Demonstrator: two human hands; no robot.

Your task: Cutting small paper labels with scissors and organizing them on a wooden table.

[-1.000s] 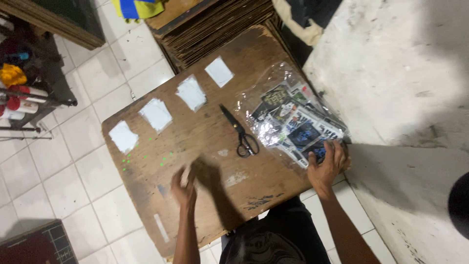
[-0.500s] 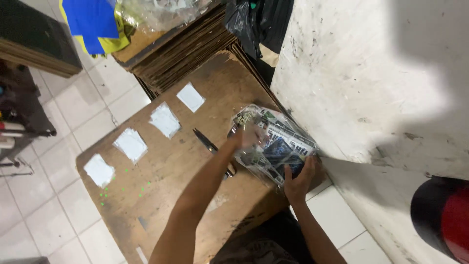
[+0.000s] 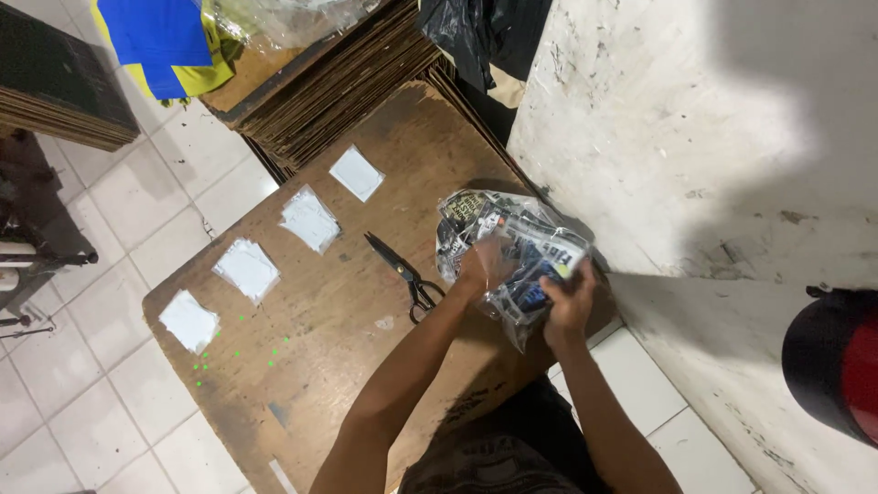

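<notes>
Clear crinkled plastic bag of dark printed packets [image 3: 512,247], clamped between left hand [image 3: 482,265] and right hand [image 3: 569,302] on brown cardboard sheet [image 3: 311,320]; black-handled scissors [image 3: 402,265] beside; handling stage, firm grip needed.

Glossy clear plastic bag [image 3: 512,247] (crinkled); matt brown cardboard sheet [image 3: 320,366]; metal scissors [image 3: 402,270].

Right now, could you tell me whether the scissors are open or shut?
Shut: the scissors lie flat on the board, blades together in one dark line.

Bright, hard shadows (edges perhaps soft).
</notes>
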